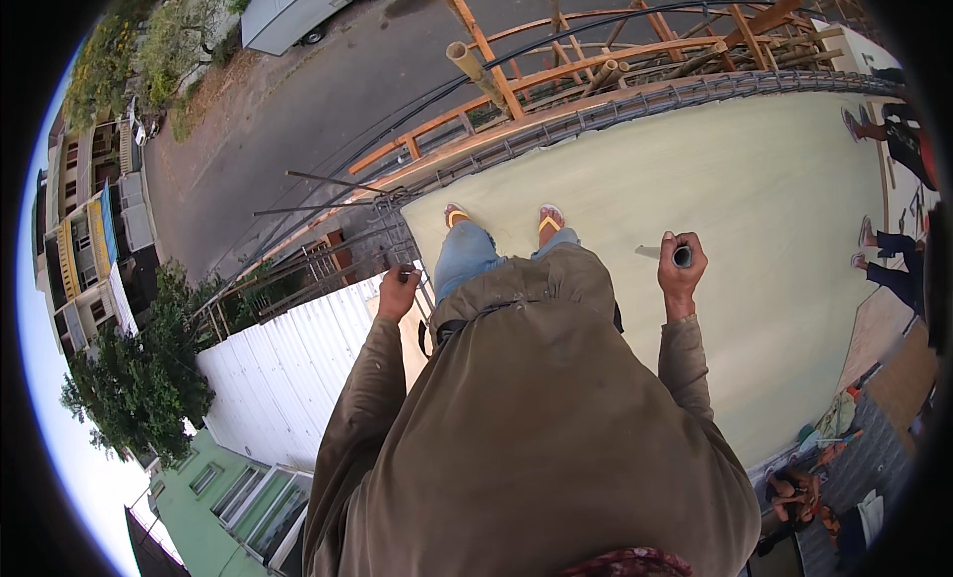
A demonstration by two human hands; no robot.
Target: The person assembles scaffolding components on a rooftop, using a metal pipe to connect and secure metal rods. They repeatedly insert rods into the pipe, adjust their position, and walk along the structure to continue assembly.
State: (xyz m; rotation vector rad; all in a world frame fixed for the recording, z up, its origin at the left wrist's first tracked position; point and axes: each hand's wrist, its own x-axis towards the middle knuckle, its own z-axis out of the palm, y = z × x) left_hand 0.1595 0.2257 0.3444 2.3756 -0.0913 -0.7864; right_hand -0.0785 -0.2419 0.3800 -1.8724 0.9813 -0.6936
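My right hand is closed round an upright tool with a dark, round handle end. A pale, tapering piece shows just left of the fist, and I cannot tell what kind of tool it is. My left hand is curled shut at my left side, beside the slab's left edge. Something small and dark shows at its fingers, too little to name. Both hands are held out from my body, above the pale yellow-green deck where my sandalled feet stand.
A long rebar cage borders the deck's far edge, with timber and bamboo scaffolding and a road beyond. Loose rebar ends jut out at left, near white corrugated sheeting. Other people are at right and lower right.
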